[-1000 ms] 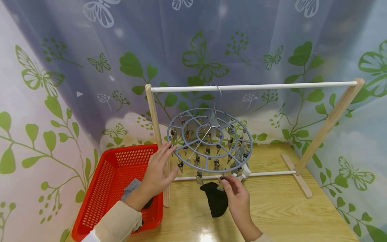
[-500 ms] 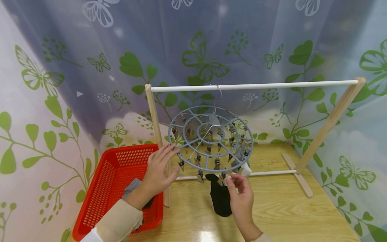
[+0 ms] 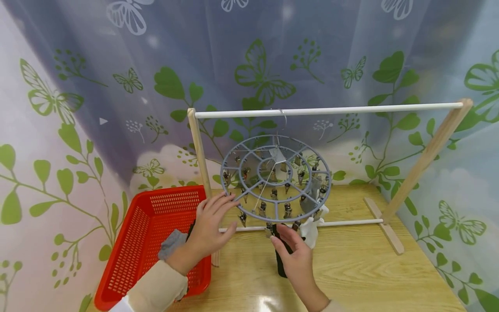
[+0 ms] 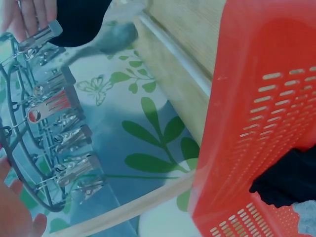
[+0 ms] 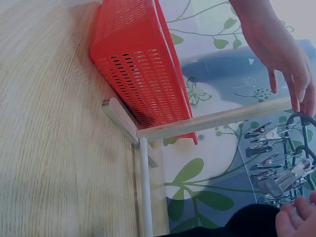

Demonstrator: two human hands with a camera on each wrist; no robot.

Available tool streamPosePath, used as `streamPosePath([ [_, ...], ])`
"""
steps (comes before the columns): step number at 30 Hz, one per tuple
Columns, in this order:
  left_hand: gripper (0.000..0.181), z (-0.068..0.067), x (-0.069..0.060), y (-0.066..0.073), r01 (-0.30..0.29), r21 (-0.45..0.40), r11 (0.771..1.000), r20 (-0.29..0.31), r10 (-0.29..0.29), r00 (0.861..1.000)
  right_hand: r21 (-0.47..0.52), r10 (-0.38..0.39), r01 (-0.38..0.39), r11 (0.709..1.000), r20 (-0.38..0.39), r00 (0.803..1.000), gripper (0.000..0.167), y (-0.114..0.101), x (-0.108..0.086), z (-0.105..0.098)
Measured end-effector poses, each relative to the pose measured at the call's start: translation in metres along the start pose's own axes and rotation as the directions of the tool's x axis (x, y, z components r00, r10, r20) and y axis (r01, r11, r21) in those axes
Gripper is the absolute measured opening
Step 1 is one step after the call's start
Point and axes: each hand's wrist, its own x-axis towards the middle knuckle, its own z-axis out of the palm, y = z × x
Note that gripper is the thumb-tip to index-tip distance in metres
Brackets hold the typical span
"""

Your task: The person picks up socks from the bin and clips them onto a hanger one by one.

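Note:
A round grey clip hanger [image 3: 280,221] hangs by its hook, with several metal clips [image 4: 52,106] dangling below its rings. My left hand [image 3: 210,225] rests its straight fingertips on the hanger's left rim. Under the front rim hangs a black sock [image 3: 281,265], partly hidden behind my right hand [image 3: 295,255]. That hand's fingers are extended beside the sock and front clips, thumb apart; whether they touch the cloth I cannot tell. On the hanger's right side hang a white cloth piece [image 3: 310,232] and a grey one [image 3: 309,203].
A red perforated basket [image 3: 117,242] stands at the left, holding a grey cloth [image 3: 171,245] and a black cloth [image 4: 289,177]. The hanger's hook sits on a white rod [image 3: 351,111] between wooden posts [image 3: 425,162]. A patterned curtain stands behind the wooden table [image 3: 370,268].
My right hand has let go of the front clip and shifted left, across the black sock. The hanger has swung slightly right, and my left hand has followed its rim.

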Motion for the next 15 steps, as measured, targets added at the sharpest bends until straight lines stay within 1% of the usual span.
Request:
streamPosePath([
  [2, 0.042, 0.001, 0.001, 0.002, -0.012, 0.005, 1.0, -0.003, 0.012, 1.0, -0.028, 0.027, -0.027, 0.999, 0.02, 0.999, 0.038, 0.0, 0.001, 0.001],
  [6, 0.044, 0.001, 0.001, 0.006, -0.043, 0.025, 0.999, 0.012, 0.043, 0.999, -0.053, 0.079, -0.075, 0.996, 0.067, 0.995, 0.047, -0.002, 0.004, 0.0],
  [9, 0.048, 0.0, 0.0, 0.008, -0.062, 0.033, 0.998, 0.029, 0.061, 0.998, -0.07, 0.096, -0.088, 0.994, 0.113, 0.989, 0.055, 0.0, 0.009, 0.0],
  [11, 0.049, -0.001, 0.001, 0.009, -0.077, 0.036, 0.996, 0.031, 0.076, 0.997, -0.101, 0.103, -0.089, 0.991, 0.143, 0.984, 0.059, 0.001, 0.012, 0.001],
  [15, 0.05, -0.002, 0.001, 0.012, -0.1, 0.045, 0.994, 0.032, 0.099, 0.995, -0.128, 0.105, -0.083, 0.988, 0.175, 0.979, 0.061, 0.003, 0.016, 0.002],
])
